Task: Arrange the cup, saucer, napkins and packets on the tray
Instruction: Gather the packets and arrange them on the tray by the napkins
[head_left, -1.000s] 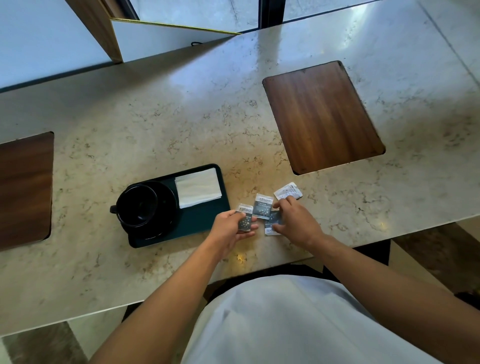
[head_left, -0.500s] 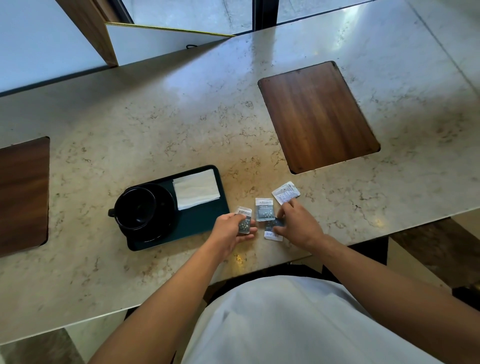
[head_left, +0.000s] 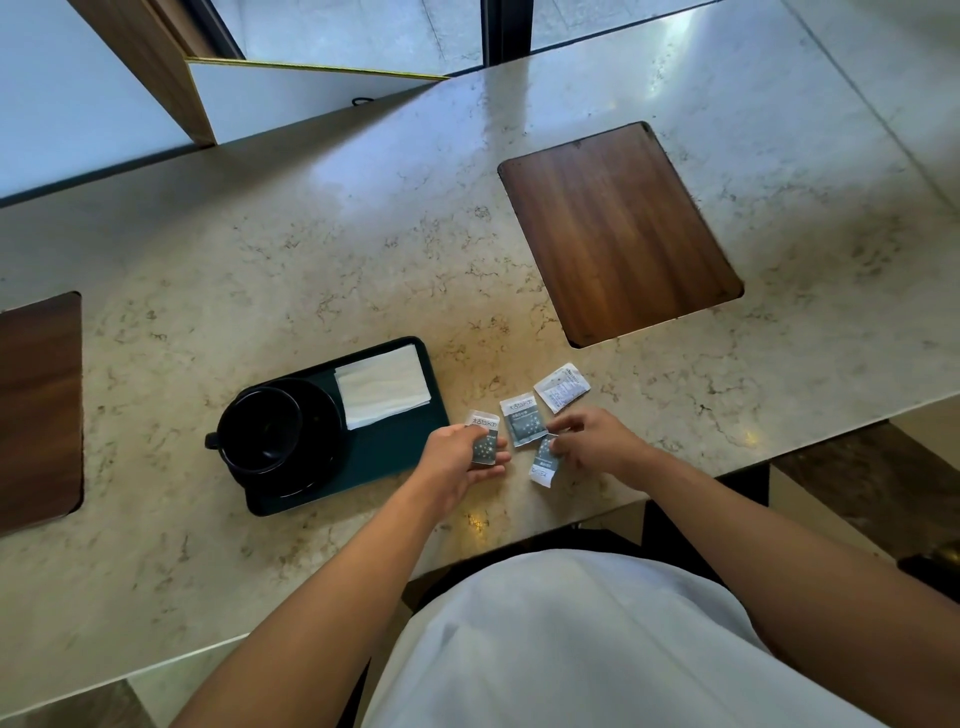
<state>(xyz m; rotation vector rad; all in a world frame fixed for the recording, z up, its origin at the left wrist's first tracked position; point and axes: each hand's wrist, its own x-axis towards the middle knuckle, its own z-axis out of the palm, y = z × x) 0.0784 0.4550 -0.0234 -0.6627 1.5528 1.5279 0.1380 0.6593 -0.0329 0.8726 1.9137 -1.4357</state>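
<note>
A dark green tray (head_left: 395, 462) lies on the marble counter near its front edge. On its left half a black cup (head_left: 260, 431) stands on a black saucer (head_left: 322, 415); folded white napkins (head_left: 382, 387) lie on its far right corner. Right of the tray are several small packets. My left hand (head_left: 460, 460) pinches one grey packet (head_left: 484, 441) just off the tray's right edge. My right hand (head_left: 597, 441) grips the top of a second packet (head_left: 544, 462). A third grey packet (head_left: 523, 418) and a white one (head_left: 562, 387) lie loose on the counter behind.
A wooden inset panel (head_left: 618, 234) sits in the counter at the back right, another (head_left: 39, 410) at the far left. The counter's front edge (head_left: 571, 525) runs just below my hands. A wall and glass panes rise behind the counter.
My right hand has drawn slightly back and right, off the middle packet, which now lies uncovered. My left hand keeps its packet at the same spot.
</note>
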